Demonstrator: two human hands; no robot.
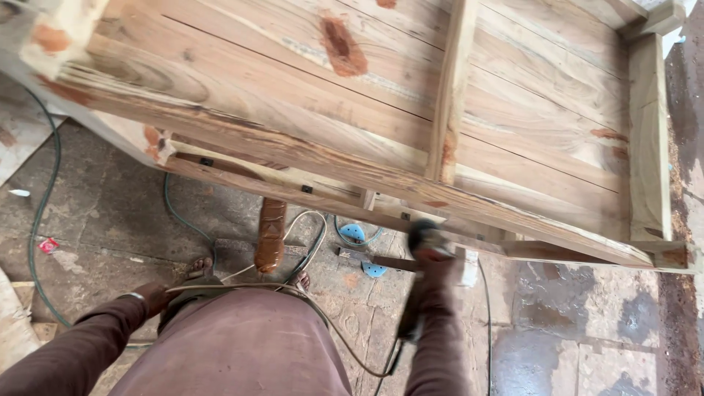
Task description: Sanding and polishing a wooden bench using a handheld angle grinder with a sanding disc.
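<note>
Right grip [433, 268] around sander [424, 238], against wooden frame [381, 176] edge.

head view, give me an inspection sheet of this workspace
surface: stone slab floor, stained and dusty
job's things: slanted wooden panel frame; blurred power tool at its lower edge
clutter: blue sanding discs, brown wood piece, red scrap
grippers: right hand on the power tool, fingers blurred; left hand by the hip, holding nothing seen
cables: green hose; pale cord on the floor
surroundings: person's sandalled feet
</note>
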